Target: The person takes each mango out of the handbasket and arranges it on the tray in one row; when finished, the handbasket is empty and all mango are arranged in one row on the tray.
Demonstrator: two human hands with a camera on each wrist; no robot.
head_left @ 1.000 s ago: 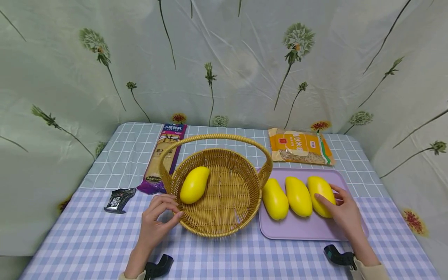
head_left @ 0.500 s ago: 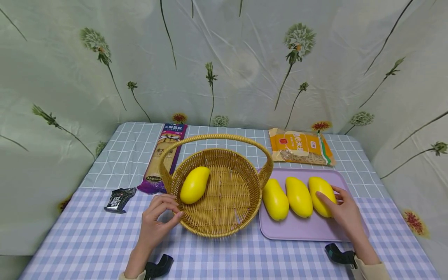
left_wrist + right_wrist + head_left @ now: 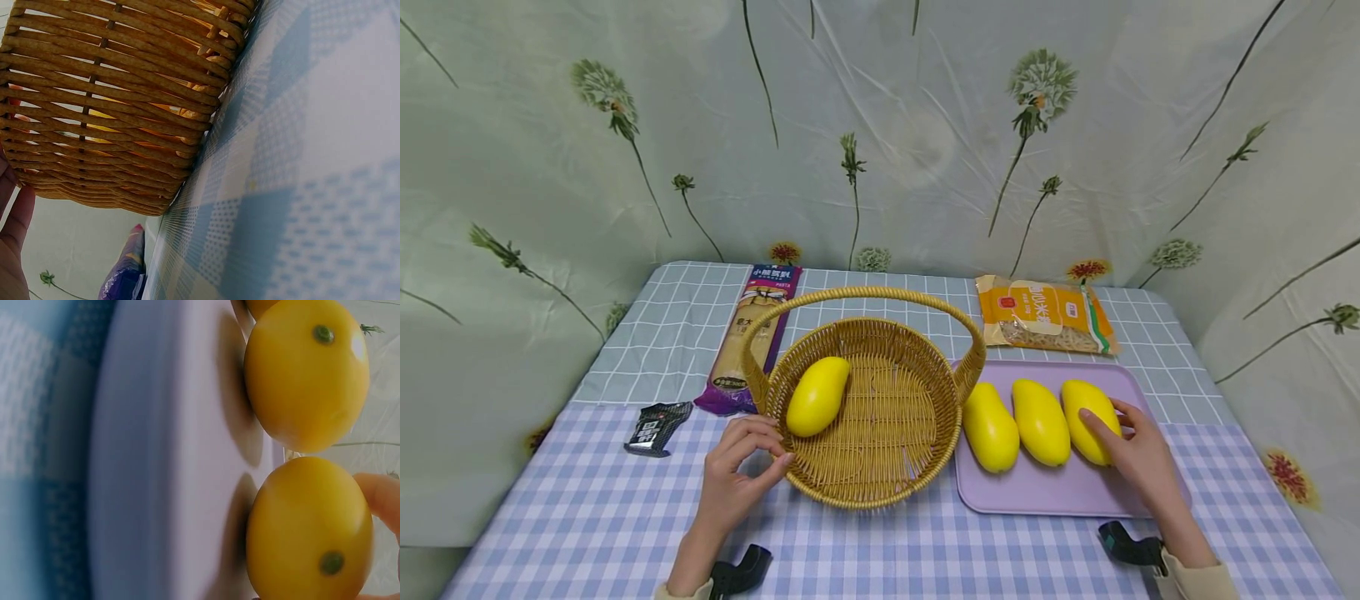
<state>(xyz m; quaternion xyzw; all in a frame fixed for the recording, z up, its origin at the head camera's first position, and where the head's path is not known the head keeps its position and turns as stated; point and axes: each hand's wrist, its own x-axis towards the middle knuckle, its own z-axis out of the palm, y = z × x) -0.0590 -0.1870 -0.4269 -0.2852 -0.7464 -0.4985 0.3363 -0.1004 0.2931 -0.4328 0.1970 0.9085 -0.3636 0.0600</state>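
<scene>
A round wicker basket with a tall arched handle holds one yellow mango on its left side. The left hand grips the basket's rim at the lower left, thumb and fingers on the weave, as the left wrist view also shows. On the lilac tray lie two mangoes side by side and a third mango at the right. The right hand holds that third mango between thumb and fingers; in the right wrist view fingers touch this mango.
Behind the basket to the left lies a purple pasta packet. A small black packet is at the left. An orange food bag lies behind the tray. A flowered curtain hangs behind the checked tablecloth.
</scene>
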